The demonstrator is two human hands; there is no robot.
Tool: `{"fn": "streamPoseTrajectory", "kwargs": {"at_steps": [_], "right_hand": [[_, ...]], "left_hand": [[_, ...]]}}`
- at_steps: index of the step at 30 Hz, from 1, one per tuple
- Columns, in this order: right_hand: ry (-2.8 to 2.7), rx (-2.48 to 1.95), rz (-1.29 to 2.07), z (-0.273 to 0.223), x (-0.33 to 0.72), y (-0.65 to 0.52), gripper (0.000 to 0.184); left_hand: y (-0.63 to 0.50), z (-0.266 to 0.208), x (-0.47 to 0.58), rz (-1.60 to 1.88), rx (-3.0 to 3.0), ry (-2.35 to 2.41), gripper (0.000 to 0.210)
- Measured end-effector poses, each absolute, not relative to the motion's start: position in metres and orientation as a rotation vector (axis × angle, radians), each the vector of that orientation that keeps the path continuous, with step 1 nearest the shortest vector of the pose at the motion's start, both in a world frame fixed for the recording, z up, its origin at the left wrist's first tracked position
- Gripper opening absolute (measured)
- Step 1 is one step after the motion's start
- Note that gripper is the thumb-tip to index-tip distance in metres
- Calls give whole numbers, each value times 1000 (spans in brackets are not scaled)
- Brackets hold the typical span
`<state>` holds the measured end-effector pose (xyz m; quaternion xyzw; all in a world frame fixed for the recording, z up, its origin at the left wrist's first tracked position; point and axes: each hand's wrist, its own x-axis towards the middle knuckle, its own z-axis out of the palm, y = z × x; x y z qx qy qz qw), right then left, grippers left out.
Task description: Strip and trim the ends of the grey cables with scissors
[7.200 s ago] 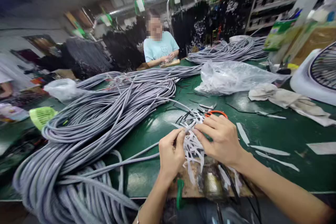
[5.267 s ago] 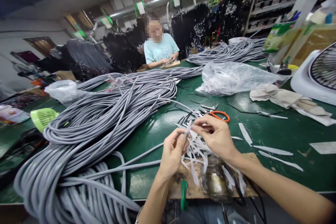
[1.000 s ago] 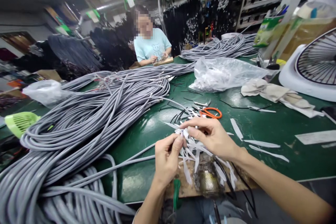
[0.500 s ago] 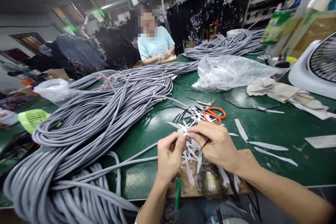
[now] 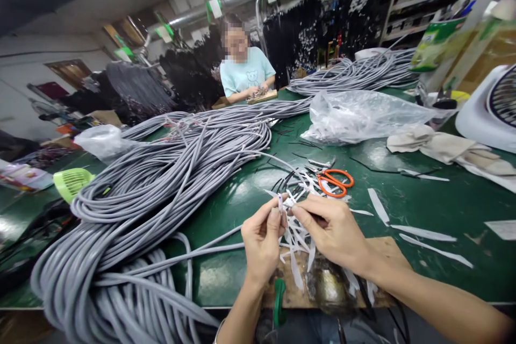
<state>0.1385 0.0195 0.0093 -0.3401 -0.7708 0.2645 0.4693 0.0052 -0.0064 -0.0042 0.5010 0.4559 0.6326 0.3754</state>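
My left hand is closed in a pinch, with a small white strip standing up at its thumb and fingertip. A grey cable runs from the left to behind this hand; whether the fingers grip it is hidden. Just to the right, my right hand also pinches, its fingertips close to the left ones. What it holds is too small to name. Under both hands lie loose white strips on a wooden board. Orange-handled scissors rest just beyond the right hand.
Large coils of grey cable cover the left of the green table. A clear plastic bag, a cloth and a white fan sit at right. A dark rounded metal object is on the board. Across the table, a person works.
The view has shifted slightly to the left. My fingertips have moved a little apart, and a white strip now stands up in my left fingers. The thin black piece by my right hand no longer shows.
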Motion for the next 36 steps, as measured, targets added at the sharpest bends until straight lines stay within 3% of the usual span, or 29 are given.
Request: {"fn": "streamPoseTrajectory", "kwargs": {"at_steps": [12,18,22,29,33,36], "right_hand": [[-1615,-856,1063,9,138,21,32],[-1688,-926,809,12,141,22,18],[-1759,-911,726,12,144,25,21],[-2035,-1047,450,14,158,34,14],[-2098,-1210,701,14,157,39,13],[-1923,-1162,915,15,156,43,13]], "left_hand": [[-8,-10,5,1507,1437,1270,26],[-7,-8,7,1537,1368,1250,25],[-8,-6,6,1378,1464,1256,26],[0,-8,-1,1084,2198,1331,21],[0,-12,-1,950,2537,1297,32],[-2,-11,-1,1086,2476,1248,26]]}}
